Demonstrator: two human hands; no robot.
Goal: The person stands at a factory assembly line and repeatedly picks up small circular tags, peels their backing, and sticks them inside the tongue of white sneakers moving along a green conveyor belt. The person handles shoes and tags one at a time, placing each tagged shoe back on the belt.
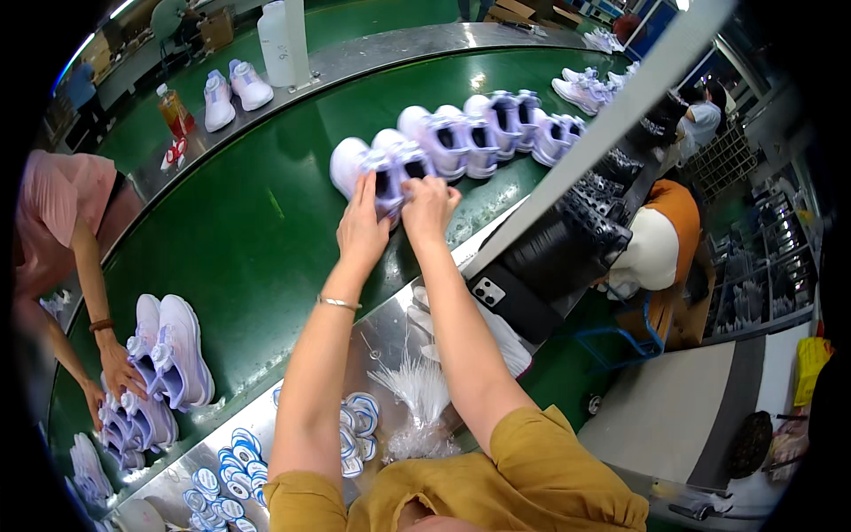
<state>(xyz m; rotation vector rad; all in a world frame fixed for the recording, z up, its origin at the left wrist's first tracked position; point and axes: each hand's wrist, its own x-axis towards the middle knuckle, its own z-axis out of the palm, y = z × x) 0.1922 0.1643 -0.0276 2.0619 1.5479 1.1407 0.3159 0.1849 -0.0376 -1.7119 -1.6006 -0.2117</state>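
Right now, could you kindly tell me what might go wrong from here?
The left hand and right hand are at pale shoes close beside the next pair, so a nudge might disturb it. The bottle of amber liquid could tip and wet the shoes beside it. The left forearm might brush the loose blue-rimmed discs.

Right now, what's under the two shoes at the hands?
The green belt shows beside the shoes; the patch directly beneath is covered, so anything there can't be seen.
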